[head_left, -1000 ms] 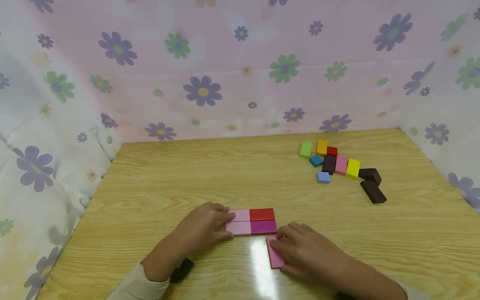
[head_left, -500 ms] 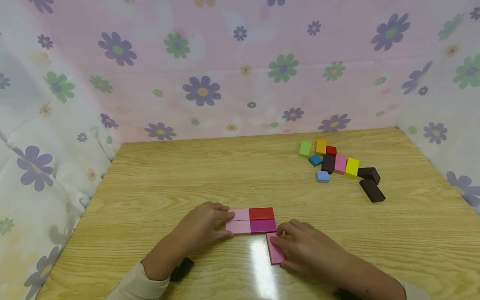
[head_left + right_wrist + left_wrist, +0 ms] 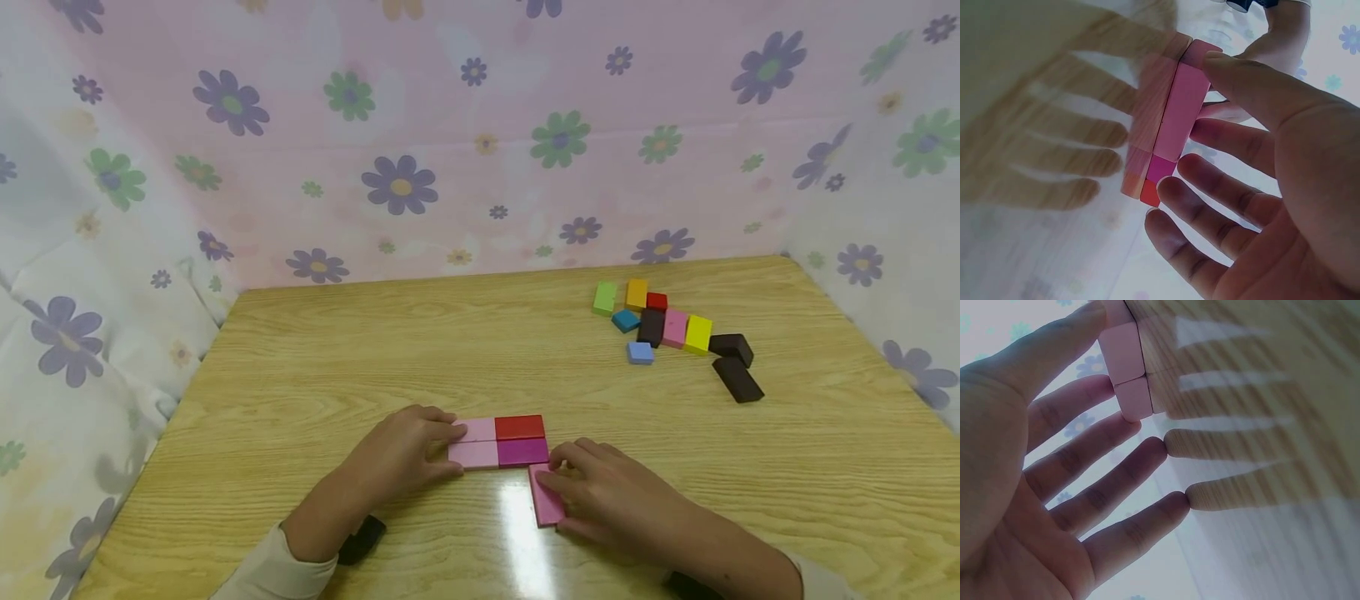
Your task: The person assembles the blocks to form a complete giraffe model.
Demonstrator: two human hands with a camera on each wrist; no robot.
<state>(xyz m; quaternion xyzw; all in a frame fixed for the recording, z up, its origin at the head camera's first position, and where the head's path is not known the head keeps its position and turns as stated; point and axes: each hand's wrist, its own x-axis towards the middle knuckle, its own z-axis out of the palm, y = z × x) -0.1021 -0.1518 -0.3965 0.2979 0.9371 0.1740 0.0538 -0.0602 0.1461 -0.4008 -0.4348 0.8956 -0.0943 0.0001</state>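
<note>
Two light pink blocks, a red block and a magenta block lie flat together in two rows. My left hand holds the light pink pair at the left end, thumb on the near side and fingers towards the far side. In the left wrist view its last fingers touch the tabletop. A longer pink block lies below the magenta one, its far end against or very near it. My right hand pinches this block by its right part, partly hiding it; the thumb is at its near end.
At the back right of the wooden table lie several loose blocks, including a green, a yellow, a light blue and a dark brown block. Flowered cloth surrounds the back and sides.
The pink block has slid away from me with my right hand, closing the small gap to the magenta block. My left hand keeps its place. The head view shifts slightly.
</note>
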